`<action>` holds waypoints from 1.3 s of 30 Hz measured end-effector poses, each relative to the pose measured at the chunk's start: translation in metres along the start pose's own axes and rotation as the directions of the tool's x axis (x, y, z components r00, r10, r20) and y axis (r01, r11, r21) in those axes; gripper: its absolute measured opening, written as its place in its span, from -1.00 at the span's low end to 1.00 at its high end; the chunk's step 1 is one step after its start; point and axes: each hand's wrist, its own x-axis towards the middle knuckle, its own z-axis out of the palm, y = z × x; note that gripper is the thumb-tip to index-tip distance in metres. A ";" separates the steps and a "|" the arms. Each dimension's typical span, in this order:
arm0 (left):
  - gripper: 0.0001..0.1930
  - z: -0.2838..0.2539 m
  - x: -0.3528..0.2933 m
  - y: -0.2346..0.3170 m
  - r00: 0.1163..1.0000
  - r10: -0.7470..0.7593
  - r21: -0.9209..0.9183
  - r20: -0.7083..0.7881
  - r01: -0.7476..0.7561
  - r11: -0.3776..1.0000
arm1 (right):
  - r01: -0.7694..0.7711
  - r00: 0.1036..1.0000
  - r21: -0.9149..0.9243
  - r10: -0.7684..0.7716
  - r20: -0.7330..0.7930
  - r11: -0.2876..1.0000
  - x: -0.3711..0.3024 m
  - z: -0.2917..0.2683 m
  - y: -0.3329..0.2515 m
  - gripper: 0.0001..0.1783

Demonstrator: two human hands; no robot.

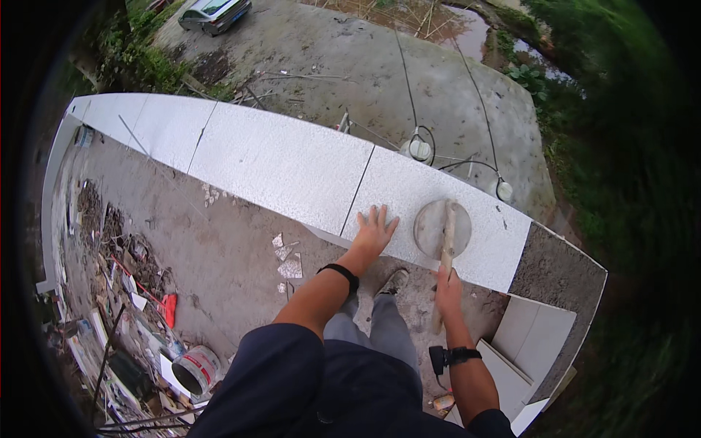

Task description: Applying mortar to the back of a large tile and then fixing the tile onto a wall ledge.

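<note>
**Capping slab nearly seated, bare wall end remaining**

I watched from the head camera as the left hand (374, 232) lay flat, fingers spread apart, on the pale speckled stone slab (438, 212) at the centre of the frame. The right hand (447, 290) had its fingers clamped round the wooden handle of a rubber mallet (442, 230), whose round grey head rested on the same slab just right of the left hand.

By my judgement most of the run was done: a row of matching white speckled slabs (277, 164) already capped the parapet from the upper left to the centre, joints showing as thin dark lines. This last slab appeared laid and at the tapping-down stage. Left to do, as far as I could see, was the bare grey mortar-topped wall end (558, 274) at the right, uncovered. Spare white tiles (537, 332) leaned at the lower right. Broken tile pieces (286, 259) lay on the rough concrete floor (212, 241), with a white bucket (196, 369) at the lower left.
</note>
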 end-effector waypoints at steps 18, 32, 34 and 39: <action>-0.29 0.000 0.003 0.005 0.999 0.041 0.015 -0.028 -0.040 0.999 | 0.024 0.991 -0.143 -0.042 -0.125 0.989 0.043 -0.006 0.009 -0.43; 0.26 -0.023 0.004 0.006 0.954 0.026 0.071 0.299 -0.049 0.996 | -0.108 0.976 -0.038 0.099 -0.194 0.993 0.009 -0.022 0.016 -0.44; 0.29 -0.043 0.025 0.044 0.941 0.141 0.068 0.306 -0.169 0.983 | -0.116 0.967 -0.008 0.111 -0.228 0.993 0.000 -0.038 0.019 -0.45; 0.32 -0.053 0.050 0.113 0.904 0.222 -0.057 0.365 -0.217 0.975 | -0.059 0.944 0.071 0.079 -0.320 0.996 -0.028 -0.072 0.002 -0.53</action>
